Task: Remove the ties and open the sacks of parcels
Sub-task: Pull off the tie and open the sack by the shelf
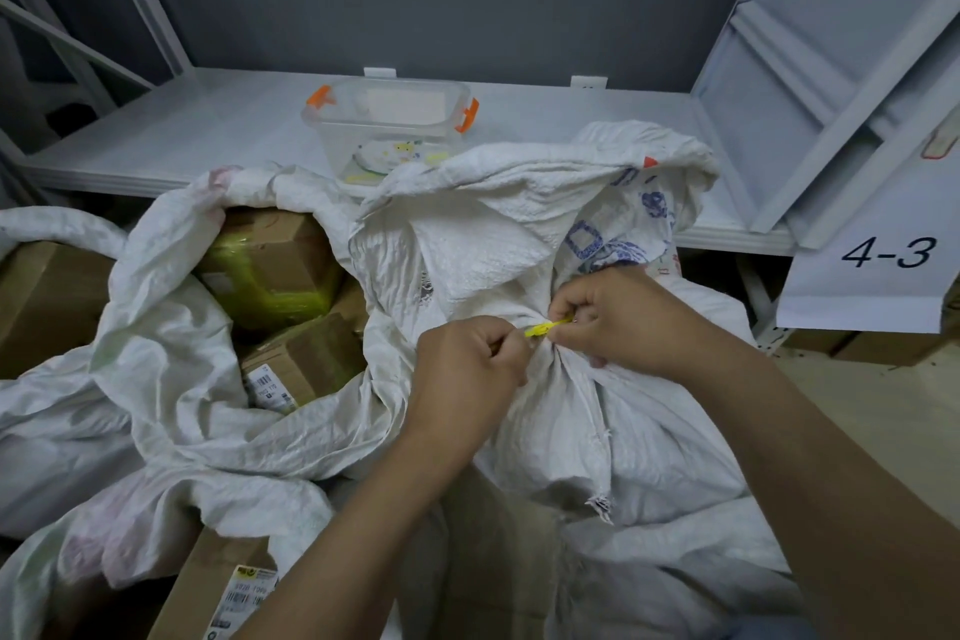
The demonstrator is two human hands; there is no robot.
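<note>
Here the yellow tie (544,328) lies pinched between left hand (467,372) and right hand (621,320) fingers (565,303).

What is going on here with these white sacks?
A person is working on the yellow tie that closes the gathered neck of a white sack. The left hand and the right hand each pinch one end of the tie. This sack is not yet open. To its left, another sack lies open and shows cardboard boxes inside. A clear container with orange latches stands on the shelf behind.
</note>
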